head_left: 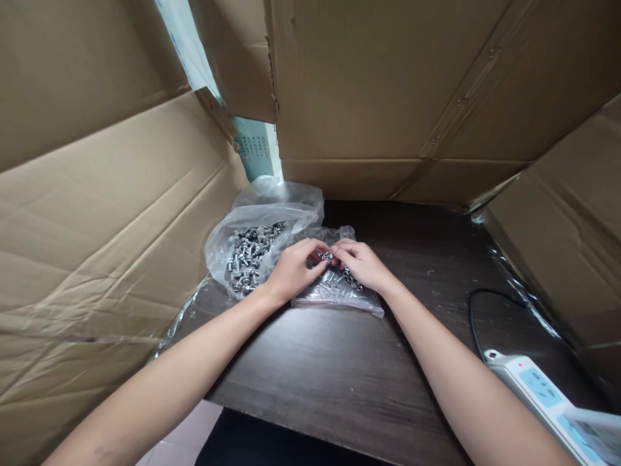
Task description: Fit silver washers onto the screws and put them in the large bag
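Observation:
My left hand (292,267) and my right hand (361,264) meet at the far middle of a dark wooden table (349,369). Both have their fingers curled together, pinching a small metal part (326,256) between them. Under the hands lies a small clear plastic bag (334,294) holding several metal screws. To the left, a larger clear plastic bag (252,249) stands open and is full of the same silver screws.
Brown cardboard sheets wall the table on the left (97,226), back (398,97) and right (567,239). A white power strip (548,395) with a black cable (478,323) lies at the table's near right corner.

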{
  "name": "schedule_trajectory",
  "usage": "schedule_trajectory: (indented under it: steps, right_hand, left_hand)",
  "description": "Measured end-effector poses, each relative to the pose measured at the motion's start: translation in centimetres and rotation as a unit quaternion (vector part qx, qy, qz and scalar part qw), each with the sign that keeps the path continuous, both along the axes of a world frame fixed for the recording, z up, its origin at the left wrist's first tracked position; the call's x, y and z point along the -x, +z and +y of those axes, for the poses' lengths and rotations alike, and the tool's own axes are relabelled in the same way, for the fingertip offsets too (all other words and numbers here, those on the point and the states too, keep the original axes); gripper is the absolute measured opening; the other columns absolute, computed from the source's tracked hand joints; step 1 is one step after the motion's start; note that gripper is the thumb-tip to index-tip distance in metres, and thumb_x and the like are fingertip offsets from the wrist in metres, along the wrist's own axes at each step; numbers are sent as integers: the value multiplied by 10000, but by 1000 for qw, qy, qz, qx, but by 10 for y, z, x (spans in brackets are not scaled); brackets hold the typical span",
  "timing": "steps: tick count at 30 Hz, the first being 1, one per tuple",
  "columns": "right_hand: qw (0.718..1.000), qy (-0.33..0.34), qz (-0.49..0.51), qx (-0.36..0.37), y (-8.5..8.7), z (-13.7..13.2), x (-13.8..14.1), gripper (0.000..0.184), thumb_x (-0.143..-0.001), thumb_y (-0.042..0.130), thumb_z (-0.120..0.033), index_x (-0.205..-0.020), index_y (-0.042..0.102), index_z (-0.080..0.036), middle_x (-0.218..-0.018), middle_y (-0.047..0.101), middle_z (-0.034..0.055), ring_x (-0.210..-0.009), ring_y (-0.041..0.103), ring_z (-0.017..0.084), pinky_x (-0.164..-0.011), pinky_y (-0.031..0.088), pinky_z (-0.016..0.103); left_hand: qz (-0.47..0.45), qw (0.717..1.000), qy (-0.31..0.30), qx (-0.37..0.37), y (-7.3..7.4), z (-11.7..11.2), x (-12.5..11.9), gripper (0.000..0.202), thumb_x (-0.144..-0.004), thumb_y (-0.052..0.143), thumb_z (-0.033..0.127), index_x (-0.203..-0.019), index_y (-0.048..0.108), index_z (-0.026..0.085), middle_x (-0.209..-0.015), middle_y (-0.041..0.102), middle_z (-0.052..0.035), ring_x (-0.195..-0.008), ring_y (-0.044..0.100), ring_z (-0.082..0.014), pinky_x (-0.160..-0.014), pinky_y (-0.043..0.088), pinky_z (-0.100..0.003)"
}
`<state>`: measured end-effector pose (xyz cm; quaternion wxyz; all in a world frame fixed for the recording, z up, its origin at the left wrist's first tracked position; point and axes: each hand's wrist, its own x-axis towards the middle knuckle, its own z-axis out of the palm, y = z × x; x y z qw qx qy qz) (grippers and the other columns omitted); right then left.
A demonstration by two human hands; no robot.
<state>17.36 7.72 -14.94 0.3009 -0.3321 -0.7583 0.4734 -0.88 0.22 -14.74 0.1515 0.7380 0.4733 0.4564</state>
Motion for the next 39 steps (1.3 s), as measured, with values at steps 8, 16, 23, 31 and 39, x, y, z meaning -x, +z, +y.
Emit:
schedule_trajectory:
  steps: [8,16,23,31,39]
  right_hand:
    - [997,5,35,74,2,2,0,189,-708,554,-283,-804,683,-182,-873,612,34,-676,552,151,-615,465,293]
    - [997,4,46,67,1,2,-1,176,-690,530,-264,-742,673,-176,-866,611,46,-687,561,157,-613,470,290]
    - [998,11,44,53,1,1,-1,164,-695,556,-278,-696,683,-174,-918,613,56,-741,583,167,-610,479,280]
    - [997,-2,33,68,-1,2,-1,252,-672,532,-260,-861,680,-181,-799,634,14,-653,561,149,-627,468,292]
    - [999,18,29,35,1,1,-1,160,-707,558,-285,-662,659,-169,-862,619,51,-750,588,174,-630,473,289]
  left_hand:
    - [2,1000,0,-5,1,-1,0,183,-861,709,95,-1025,664,161,-952,696,-22,-772,661,-119,-743,558,-239]
    - [3,1000,2,-6,1,0,-1,170,-864,705,97,-1017,668,161,-937,692,-26,-786,667,-130,-734,563,-245]
    - [0,1000,-2,-6,1,0,-1,172,-866,708,109,-1023,663,161,-958,704,-29,-788,674,-130,-737,568,-246]
    - [-3,1000,-5,2,0,0,-1,210,-862,690,71,-1047,662,165,-980,712,-30,-801,679,-129,-747,573,-243]
    - [-4,1000,-8,1,0,0,-2,173,-866,696,95,-1023,662,158,-963,707,-36,-789,676,-130,-725,567,-238]
